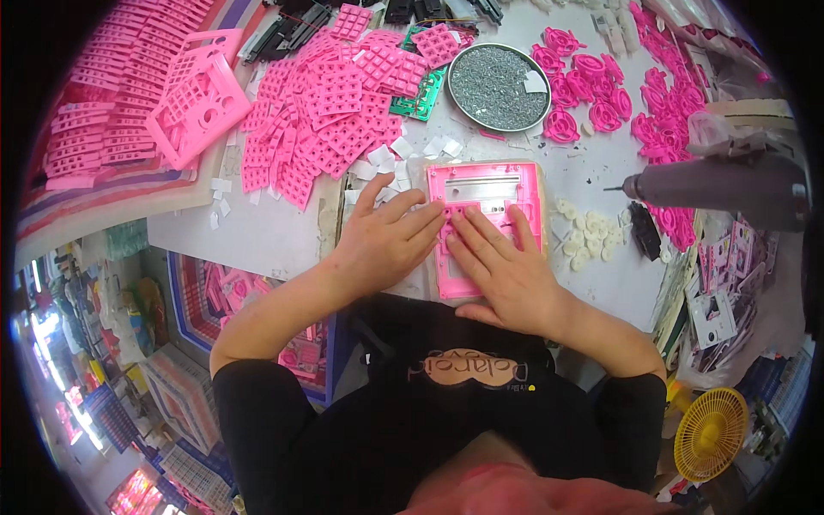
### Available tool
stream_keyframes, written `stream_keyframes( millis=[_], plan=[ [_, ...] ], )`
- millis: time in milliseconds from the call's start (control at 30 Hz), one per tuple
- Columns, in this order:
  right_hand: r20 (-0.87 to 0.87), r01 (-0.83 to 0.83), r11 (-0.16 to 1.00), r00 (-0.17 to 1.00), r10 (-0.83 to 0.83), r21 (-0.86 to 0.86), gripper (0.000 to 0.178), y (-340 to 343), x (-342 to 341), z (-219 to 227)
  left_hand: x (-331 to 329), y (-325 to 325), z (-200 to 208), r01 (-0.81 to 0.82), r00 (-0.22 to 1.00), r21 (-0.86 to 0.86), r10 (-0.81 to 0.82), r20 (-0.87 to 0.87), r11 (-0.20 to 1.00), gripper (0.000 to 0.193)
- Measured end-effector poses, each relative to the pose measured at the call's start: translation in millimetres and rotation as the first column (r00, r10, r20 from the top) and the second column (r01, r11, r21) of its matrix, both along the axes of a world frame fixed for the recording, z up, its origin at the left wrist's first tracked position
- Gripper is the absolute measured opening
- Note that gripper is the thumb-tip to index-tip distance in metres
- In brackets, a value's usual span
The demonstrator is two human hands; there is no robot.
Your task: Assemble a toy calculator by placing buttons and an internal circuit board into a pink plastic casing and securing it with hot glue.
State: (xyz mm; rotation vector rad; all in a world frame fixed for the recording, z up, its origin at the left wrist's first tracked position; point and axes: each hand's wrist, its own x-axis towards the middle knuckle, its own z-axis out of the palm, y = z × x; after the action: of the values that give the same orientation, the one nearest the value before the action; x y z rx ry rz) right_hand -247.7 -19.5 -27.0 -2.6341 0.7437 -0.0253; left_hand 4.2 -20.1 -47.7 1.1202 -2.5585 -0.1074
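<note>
A pink plastic casing (481,169) lies face-down on a pale pad (544,182) at the table's front edge, its ribbed inside and a clear window strip showing. My right hand (506,270) rests across it from the right, fingers stretched out and thumb apart. From the left, my left hand (386,236) reaches the casing's left rim. Its fingers are extended, with the tips close to those of the right hand. Whether a small part lies under the fingertips is hidden. Small white squares (402,148) lie scattered just beyond the left hand.
Pink button pads (335,90) are heaped at the back left, with more pink casings (199,107) beside them. A round tray of small metal screws (498,86) stands behind the pad. White round parts (590,233) and a dark power screwdriver (717,184) are at right.
</note>
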Motion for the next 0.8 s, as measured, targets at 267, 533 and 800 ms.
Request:
stream_keyframes(
  millis=[267,533,800],
  plan=[
    [0.122,0.04,0.999,0.992,-0.041,0.009,0.075,-0.1,-8.0,1.4,9.7,-18.5,17.3,-0.017,0.975,0.159,0.051,-0.215,0.987,0.029],
    [0.276,0.138,0.99,0.952,-0.136,0.011,0.055,-2.7,-40.5,-0.5,29.3,7.8,9.5,-0.183,0.91,0.139,0.221,-0.35,0.973,0.034],
    [0.267,0.124,0.992,0.956,-0.124,0.017,0.052,-0.8,-17.2,-7.1,-6.0,28.7,1.5,-0.026,0.996,0.128,0.037,-0.08,0.991,0.035]
  ],
)
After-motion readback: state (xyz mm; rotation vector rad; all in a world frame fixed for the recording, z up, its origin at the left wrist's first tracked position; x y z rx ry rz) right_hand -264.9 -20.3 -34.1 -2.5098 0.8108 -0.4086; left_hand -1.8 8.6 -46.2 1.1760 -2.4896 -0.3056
